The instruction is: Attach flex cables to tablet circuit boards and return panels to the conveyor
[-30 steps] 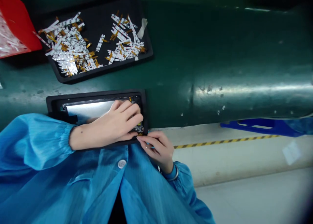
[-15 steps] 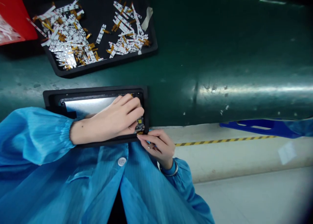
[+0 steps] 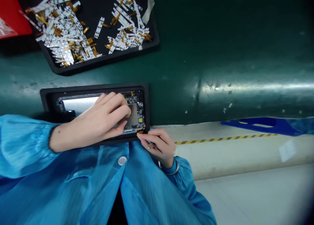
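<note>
An opened tablet-like device (image 3: 133, 115) lies in a black tray (image 3: 94, 86), with a silver panel (image 3: 79, 104) and a circuit board (image 3: 139, 107) showing. Over its middle, my left hand (image 3: 105, 115) is closed, back up, with fingers curled and thumb near the index finger. A bit of orange shows under them, but what they hold, if anything, is hidden. At the tray's near right corner, my right hand (image 3: 159, 145) pinches a small orange flex cable (image 3: 140, 132) between thumb and index finger, at the board's edge.
Farther back, a black tray (image 3: 103, 56) holds heaps of white strips with orange flex tails (image 3: 71, 38). A red bin (image 3: 14, 12) stands at the far left. The green bench (image 3: 183, 71) ends in front of me; a blue plastic object (image 3: 262, 126) is beyond its edge at right.
My left hand has moved left along the device, uncovering more of the circuit board. My right hand stays at the corner with its pinch on the flex cable. The view has shifted slightly.
</note>
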The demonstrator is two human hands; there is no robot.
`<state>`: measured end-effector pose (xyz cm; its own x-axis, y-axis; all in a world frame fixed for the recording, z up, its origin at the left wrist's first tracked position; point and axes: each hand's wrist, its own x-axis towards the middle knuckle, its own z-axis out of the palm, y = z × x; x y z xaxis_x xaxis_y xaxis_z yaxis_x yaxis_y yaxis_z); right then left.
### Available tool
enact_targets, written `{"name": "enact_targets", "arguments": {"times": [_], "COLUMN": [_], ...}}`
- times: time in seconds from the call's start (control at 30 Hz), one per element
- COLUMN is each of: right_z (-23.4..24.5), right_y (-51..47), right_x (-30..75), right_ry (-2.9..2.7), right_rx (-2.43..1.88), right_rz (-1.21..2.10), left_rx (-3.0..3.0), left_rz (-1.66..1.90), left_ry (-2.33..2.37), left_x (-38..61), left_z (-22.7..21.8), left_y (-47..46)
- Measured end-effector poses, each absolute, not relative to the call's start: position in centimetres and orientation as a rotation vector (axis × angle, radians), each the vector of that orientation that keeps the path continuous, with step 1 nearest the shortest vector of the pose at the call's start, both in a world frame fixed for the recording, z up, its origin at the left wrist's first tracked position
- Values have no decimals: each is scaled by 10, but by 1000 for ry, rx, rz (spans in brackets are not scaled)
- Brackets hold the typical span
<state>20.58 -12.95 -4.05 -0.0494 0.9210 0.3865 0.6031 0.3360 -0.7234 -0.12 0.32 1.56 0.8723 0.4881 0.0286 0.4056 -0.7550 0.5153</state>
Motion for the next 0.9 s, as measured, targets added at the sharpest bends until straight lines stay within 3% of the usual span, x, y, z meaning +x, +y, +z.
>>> {"name": "enact_targets", "arguments": {"times": [0.9], "right_z": [-30], "right_y": [-127], "right_x": [203], "right_ry": [-1769], "right_rx": [-1455], "right_rz": [587], "left_rx": [2517], "left_rz": [254], "left_ry": [489], "left_x": [-12], "left_z": [4], "left_y": [-14]}}
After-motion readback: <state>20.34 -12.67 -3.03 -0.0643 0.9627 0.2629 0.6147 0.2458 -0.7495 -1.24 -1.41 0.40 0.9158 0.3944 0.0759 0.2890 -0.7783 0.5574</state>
